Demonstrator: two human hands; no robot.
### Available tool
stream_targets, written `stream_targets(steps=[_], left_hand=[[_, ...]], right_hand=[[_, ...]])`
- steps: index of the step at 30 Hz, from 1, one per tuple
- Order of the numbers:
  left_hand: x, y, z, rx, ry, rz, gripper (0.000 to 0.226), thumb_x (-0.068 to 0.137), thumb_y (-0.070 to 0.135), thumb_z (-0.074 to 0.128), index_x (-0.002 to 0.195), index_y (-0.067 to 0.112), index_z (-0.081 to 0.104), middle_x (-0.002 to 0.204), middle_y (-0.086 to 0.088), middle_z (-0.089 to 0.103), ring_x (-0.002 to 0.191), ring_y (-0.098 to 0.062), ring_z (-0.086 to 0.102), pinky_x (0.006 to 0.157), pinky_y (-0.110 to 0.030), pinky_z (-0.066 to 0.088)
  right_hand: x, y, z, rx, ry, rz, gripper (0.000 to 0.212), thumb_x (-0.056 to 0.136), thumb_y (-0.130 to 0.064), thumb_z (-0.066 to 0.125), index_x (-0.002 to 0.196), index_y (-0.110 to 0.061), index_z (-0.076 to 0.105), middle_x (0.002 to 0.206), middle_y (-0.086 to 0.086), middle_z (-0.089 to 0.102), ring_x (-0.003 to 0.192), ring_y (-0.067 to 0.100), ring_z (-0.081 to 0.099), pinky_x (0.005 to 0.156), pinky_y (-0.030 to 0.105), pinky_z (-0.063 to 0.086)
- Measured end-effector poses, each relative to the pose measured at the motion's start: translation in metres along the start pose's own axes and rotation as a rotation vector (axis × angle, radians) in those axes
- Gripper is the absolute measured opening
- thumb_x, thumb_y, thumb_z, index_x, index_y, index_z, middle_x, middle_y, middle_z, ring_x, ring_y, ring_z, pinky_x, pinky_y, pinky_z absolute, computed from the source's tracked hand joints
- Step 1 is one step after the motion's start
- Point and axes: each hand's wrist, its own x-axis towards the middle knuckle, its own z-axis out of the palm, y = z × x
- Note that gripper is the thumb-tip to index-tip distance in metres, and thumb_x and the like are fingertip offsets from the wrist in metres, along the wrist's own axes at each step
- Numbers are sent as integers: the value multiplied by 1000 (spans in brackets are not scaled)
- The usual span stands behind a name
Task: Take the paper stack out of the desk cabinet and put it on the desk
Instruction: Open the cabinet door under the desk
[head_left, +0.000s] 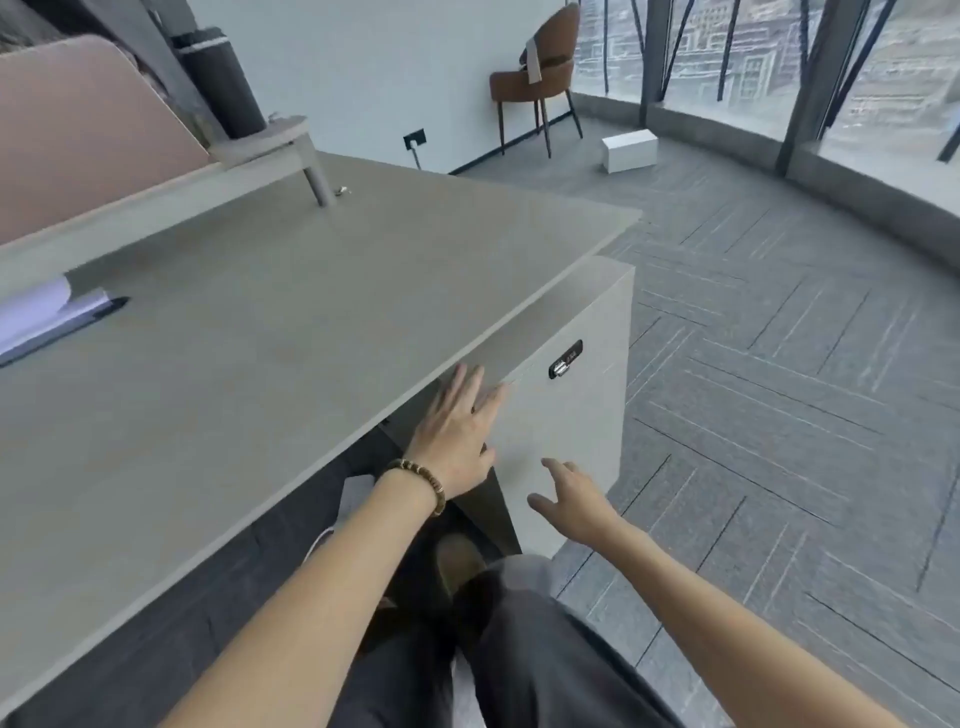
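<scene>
The grey desk cabinet (566, 415) stands under the right end of the desk (249, 374), its door shut, with a small black lock panel (565, 359) near the top. My left hand (457, 431), a bead bracelet on its wrist, lies flat with spread fingers at the cabinet's upper left edge, just below the desktop. My right hand (571, 501) hovers open in front of the lower part of the door, holding nothing. No paper stack from inside the cabinet is visible.
A clipboard with white sheets and a black pen (47, 322) lies at the desk's left edge. A raised shelf (270, 145) with a dark cylinder stands at the back. A brown chair (540, 78) and a white box (628, 150) are on the carpet near the windows.
</scene>
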Motion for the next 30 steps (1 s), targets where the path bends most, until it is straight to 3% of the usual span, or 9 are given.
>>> stream_targets(steps=[3,9,14,17,21,27,30], left_hand=[[25,-13,11,76,26,49,82,88,30,63,155,27,16,164,-16,-2,151,-33,-7,116,-36,-9],[58,-27,29,121,104,164,93,80,25,71,154,37,16,165,-14,1,152,-32,1,122,-42,9],[64,-32,40,112,155,185,97,77,22,76,153,38,19,165,-12,6,152,-31,4,122,-43,13],[65,-32,41,111,183,175,97,75,22,78,153,37,22,164,-12,9,151,-31,6,121,-42,12],[64,-30,40,116,188,171,97,74,23,80,153,36,24,164,-13,13,151,-32,9,120,-41,11],[61,-25,36,125,153,136,99,75,24,79,153,39,20,165,-10,8,151,-32,5,120,-39,3],[59,-22,32,140,131,123,101,75,22,79,154,39,17,165,-10,6,152,-32,3,120,-38,0]], right_hand=[[17,1,16,106,57,17,76,93,-37,60,154,-10,23,151,15,37,137,34,42,106,42,38],[47,1,49,288,194,94,112,77,-46,75,158,-16,4,155,10,26,138,33,41,106,42,40],[66,-6,71,439,290,167,132,66,-53,80,157,-18,-8,159,8,12,147,26,22,113,34,31],[71,-12,77,417,390,165,135,62,-65,76,156,-17,-7,162,7,3,151,25,13,120,32,22],[70,-17,73,314,468,171,135,59,-85,62,155,-16,-2,162,2,6,151,18,10,123,33,19],[60,-1,62,185,429,102,132,58,-70,70,155,-14,1,158,12,17,147,29,23,119,40,31],[46,10,52,131,392,64,127,62,-73,63,155,-11,3,158,14,17,148,31,24,117,43,33]])
